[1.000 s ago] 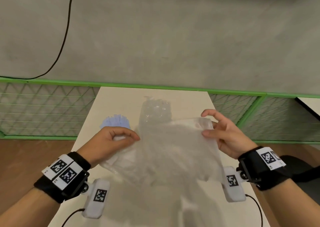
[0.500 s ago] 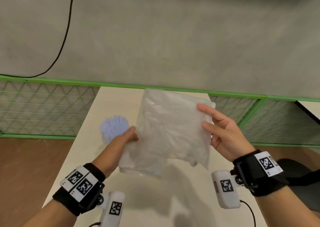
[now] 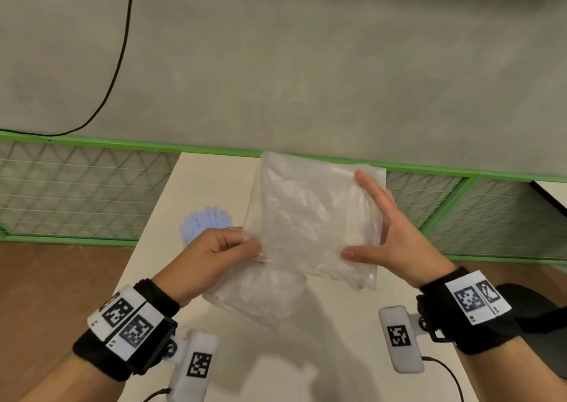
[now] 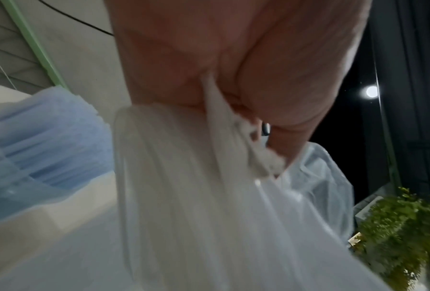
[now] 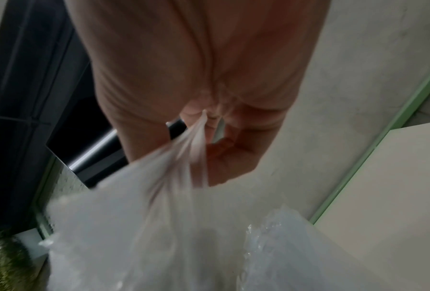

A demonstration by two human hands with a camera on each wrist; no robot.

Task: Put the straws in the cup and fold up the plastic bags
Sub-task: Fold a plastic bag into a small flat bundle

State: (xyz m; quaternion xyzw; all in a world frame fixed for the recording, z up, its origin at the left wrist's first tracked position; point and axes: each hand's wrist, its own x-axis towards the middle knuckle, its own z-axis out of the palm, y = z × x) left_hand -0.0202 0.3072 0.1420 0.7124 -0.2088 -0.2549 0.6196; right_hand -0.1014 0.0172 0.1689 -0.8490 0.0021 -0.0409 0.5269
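Observation:
A translucent white plastic bag (image 3: 306,217) hangs above the cream table (image 3: 211,171), held between both hands. My left hand (image 3: 251,248) pinches its left edge with curled fingers, which the left wrist view shows as the bag (image 4: 196,196) bunched at the fingertips. My right hand (image 3: 357,214) grips the right edge, thumb in front and fingers behind; the bag (image 5: 159,196) is gathered there too. A lower flap droops toward the table. The cup of pale blue straws (image 3: 202,220) stands just beyond my left hand, with the straws (image 4: 46,147) close by. A second, crinkled clear bag (image 5: 283,246) lies beneath.
A green-framed mesh fence (image 3: 86,187) runs along the table's far edge, with a grey surface and a black cable (image 3: 119,64) beyond. Brown floor lies to the left. A leafy plant (image 4: 395,226) shows at the edge of the left wrist view.
The bag went from spread low between my hands to raised and doubled over. Both hands moved closer together, the left one rightward, and the crinkled bag is now hidden behind it.

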